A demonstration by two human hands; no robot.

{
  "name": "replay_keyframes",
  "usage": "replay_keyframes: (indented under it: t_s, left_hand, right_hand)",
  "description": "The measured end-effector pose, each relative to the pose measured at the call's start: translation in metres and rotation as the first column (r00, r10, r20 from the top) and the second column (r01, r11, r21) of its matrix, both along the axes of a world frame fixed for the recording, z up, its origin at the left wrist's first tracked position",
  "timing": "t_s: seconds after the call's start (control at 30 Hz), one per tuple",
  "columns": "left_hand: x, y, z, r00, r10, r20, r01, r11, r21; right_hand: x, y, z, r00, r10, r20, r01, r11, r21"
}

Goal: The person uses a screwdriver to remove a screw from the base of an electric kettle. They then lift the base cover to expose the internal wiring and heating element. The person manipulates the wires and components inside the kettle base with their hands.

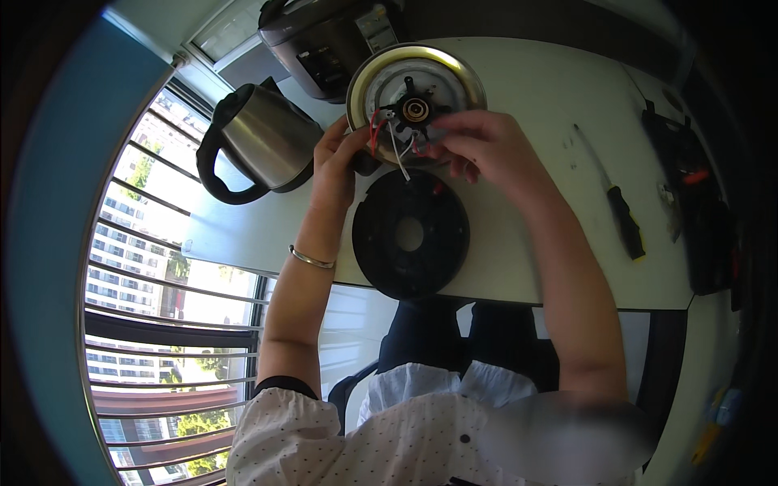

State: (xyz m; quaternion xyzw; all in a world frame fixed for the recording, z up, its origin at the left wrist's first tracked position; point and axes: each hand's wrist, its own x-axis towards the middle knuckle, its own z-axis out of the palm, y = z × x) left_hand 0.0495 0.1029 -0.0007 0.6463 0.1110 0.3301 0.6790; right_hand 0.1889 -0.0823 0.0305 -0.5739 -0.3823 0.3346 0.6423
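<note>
An upturned round steel kettle body (460,73) shows its open underside, with a black round connector (415,109) in the middle. Red wires (376,130) and white wires (400,154) run out of it. My left hand (335,152) grips the left rim, beside a dark part that looks like the handle. At the right of the connector my right hand (478,138) has its fingertips pinched together by the wires; what lies between them is hidden. Just nearer to me is a black round base cover (377,243) with a central hole, close to the table's front edge.
On the left stands a steel kettle (271,138) with a black handle. A dark cooker (324,61) is behind it. To the right lie a screwdriver (621,215) with a black and yellow grip and a black tool case (689,211). The white table (510,259) ends before my lap.
</note>
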Motion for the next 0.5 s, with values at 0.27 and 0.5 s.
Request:
replay_keyframes:
  t_s: [0.27, 0.5]
  left_hand:
    - [-0.001, -0.006, 0.003, 0.999, 0.013, 0.042, -0.012, 1.0, -0.025]
    - [-0.003, -0.007, 0.006, 0.997, 0.033, 0.067, -0.026, 0.994, -0.105]
  right_hand:
    - [-0.006, -0.003, 0.005, 0.998, -0.018, 0.067, 0.017, 1.0, 0.006]
    - [-0.013, -0.005, 0.01, 0.996, 0.005, 0.085, -0.002, 0.999, -0.034]
